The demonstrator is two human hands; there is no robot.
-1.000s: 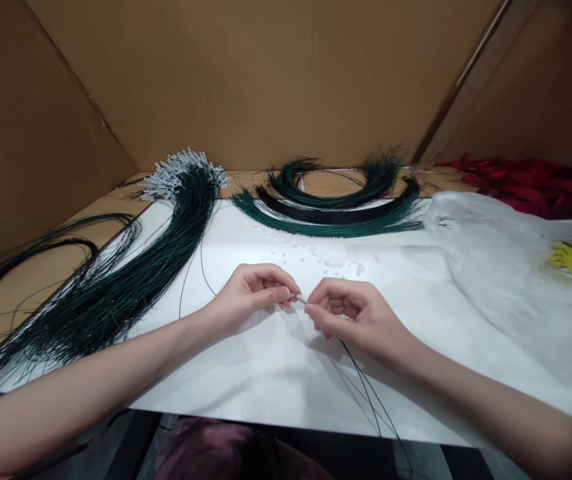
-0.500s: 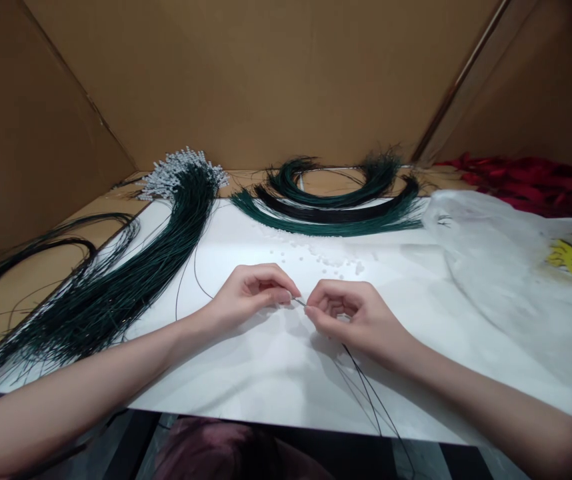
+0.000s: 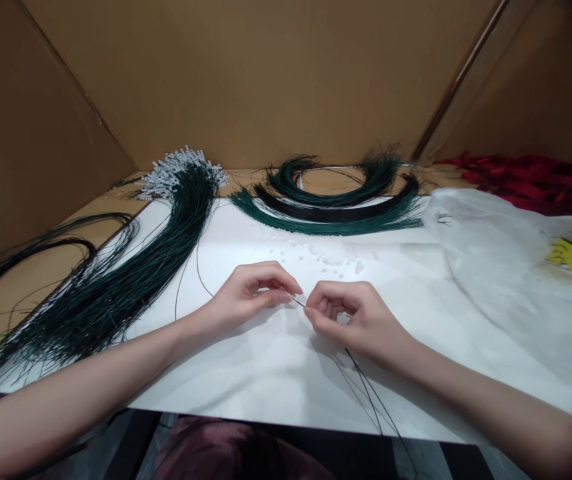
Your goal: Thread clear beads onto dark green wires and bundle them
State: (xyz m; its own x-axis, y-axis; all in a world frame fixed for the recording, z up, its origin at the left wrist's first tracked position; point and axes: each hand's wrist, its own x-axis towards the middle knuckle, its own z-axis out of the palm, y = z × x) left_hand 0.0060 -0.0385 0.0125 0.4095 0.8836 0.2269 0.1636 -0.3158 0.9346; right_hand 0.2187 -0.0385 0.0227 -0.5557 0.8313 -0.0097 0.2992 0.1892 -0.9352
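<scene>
A thin dark wire (image 3: 299, 302) is held between both hands above the middle of a white sheet (image 3: 266, 380) that is spread on the table. The left hand (image 3: 253, 293) is closed, with thumb and forefinger pinched on one end of the short visible piece of wire. The right hand (image 3: 353, 317) is closed in the same way, and its fingertips grasp the wire just beside those of the left hand. The two hands are almost touching, and both rest low on the sheet. From under the right hand, thin dark strands (image 3: 366, 390) are seen running toward the near edge of the sheet. Whether they belong to the same wire cannot be told, and whether something small is held inside the fingers is also hidden. A few small white beads (image 3: 329, 257) are scattered on the sheet just behind the hands. On the left, a long bundle of dark green wires (image 3: 131, 287) is laid out, with white tips (image 3: 181, 170) at its far end. At the back, curved bundles of green and black wires (image 3: 331, 215) are placed in an arc. On the right, a clear plastic bag (image 3: 491, 267) lies on the sheet, and behind it some red things (image 3: 526, 183) are seen. The place is enclosed by brown cardboard walls (image 3: 266, 80).
</scene>
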